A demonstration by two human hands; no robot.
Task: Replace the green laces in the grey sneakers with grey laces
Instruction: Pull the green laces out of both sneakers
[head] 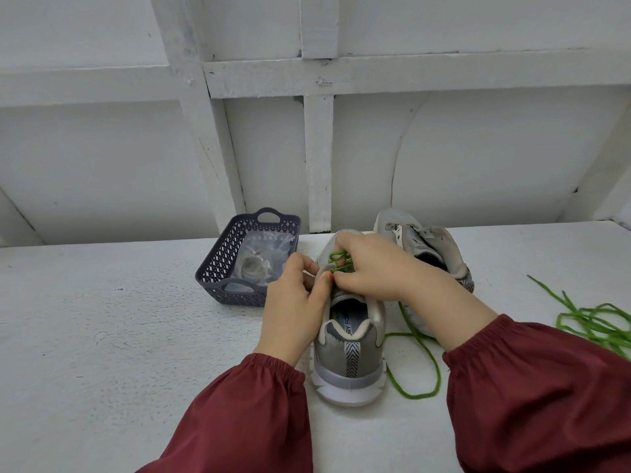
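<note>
Left hand (293, 302) curled; right hand (372, 264) — pinching.

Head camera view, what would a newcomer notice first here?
Both hands work at the near grey sneaker in the middle of the white table: the left hand grips its upper, and the right hand pinches the green lace threaded there. A loose green lace lies heaped at the right edge, and the second sneaker behind shows no lace. To the left, a dark basket holds a clear bag with a pale coil inside.
</note>
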